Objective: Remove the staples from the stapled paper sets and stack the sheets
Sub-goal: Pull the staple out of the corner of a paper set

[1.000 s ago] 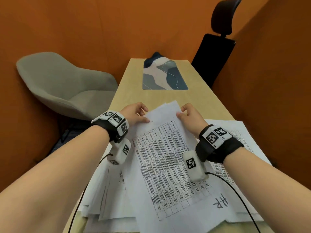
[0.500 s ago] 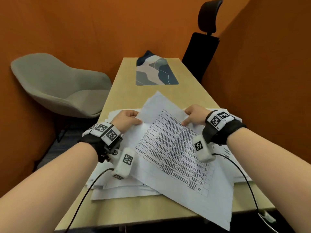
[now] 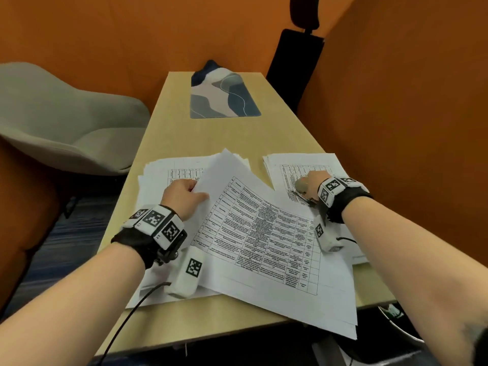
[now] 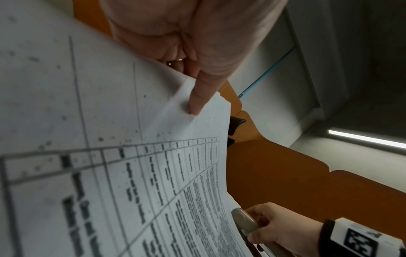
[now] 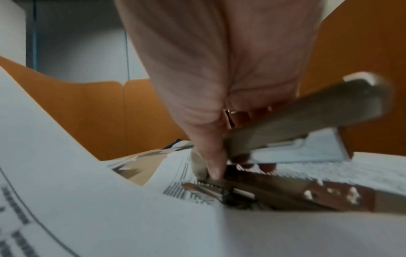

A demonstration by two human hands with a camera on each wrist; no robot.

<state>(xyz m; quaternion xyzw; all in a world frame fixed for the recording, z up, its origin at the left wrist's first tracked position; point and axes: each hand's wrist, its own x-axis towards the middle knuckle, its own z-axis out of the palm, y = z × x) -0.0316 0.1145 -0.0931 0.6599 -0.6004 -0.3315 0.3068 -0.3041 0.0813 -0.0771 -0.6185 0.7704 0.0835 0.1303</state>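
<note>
Stapled paper set [image 3: 264,239] with a printed table lies across the near part of the wooden table [image 3: 232,136], and its near corner hangs over the table edge. The left hand [image 3: 184,198] holds the far left corner of this set: in the left wrist view the thumb [image 4: 197,100] presses on the top of the corner and the other fingers are curled under it, so the corner is pinched and lifted a little. Under the set, on the left side, there is a loose pile of sheets [image 3: 163,175], not well aligned. On the right side of the table lies another stack of sheets [image 3: 303,165], more tidy, with the same kind of table printed on it.

The right hand [image 3: 314,184] is over this right stack and grips a grey stapler [image 3: 302,187]. In the right wrist view the fingers are curled around the stapler body [image 5: 307,111], and its metal base [image 5: 285,189] rests on the printed sheet; the picture is blurred there, so I cannot tell exactly how the fingertips lie.

At the far end of the table lies a mat [image 3: 224,99] with blue and beige shapes. A grey chair [image 3: 66,122] stands at the left of the table and a black chair [image 3: 295,56] at the far right, before orange walls.
</note>
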